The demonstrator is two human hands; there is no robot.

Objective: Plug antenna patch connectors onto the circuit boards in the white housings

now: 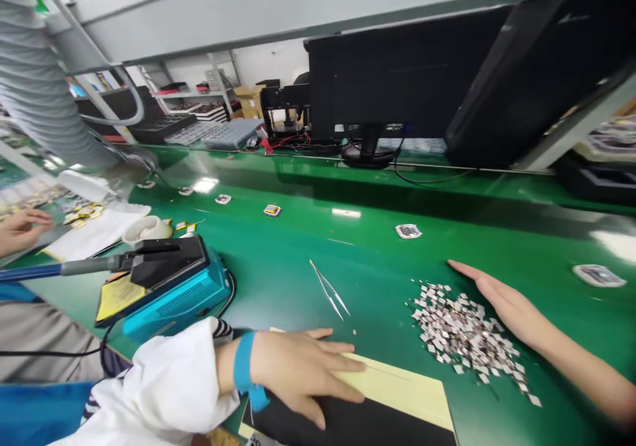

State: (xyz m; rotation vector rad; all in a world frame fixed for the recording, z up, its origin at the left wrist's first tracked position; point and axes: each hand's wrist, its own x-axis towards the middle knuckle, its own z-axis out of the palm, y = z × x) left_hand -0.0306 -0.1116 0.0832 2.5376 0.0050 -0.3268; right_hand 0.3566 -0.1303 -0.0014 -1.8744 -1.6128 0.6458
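My left hand (pixel 303 373), with a blue wrist strap and a white sleeve, lies flat on a pale yellow sheet (pixel 397 390) that covers part of a black pad (pixel 342 426). Its fingers are apart and it holds nothing. My right hand (pixel 497 300) rests open on the green bench mat (pixel 298 247), its fingertips close to a loose pile of small silvery metal pieces (pixel 467 336). A pair of steel tweezers (pixel 329 289) lies between my hands, touching neither.
A teal soldering station (pixel 173 300) holds a blue-handled iron (pixel 34 272) at left, near a white tape roll (pixel 146 230). A co-worker's hand (pixel 22 228) rests beyond it. Several small labelled parts (pixel 408 231) dot the mat. Black monitors (pixel 397 68) stand along the far side.
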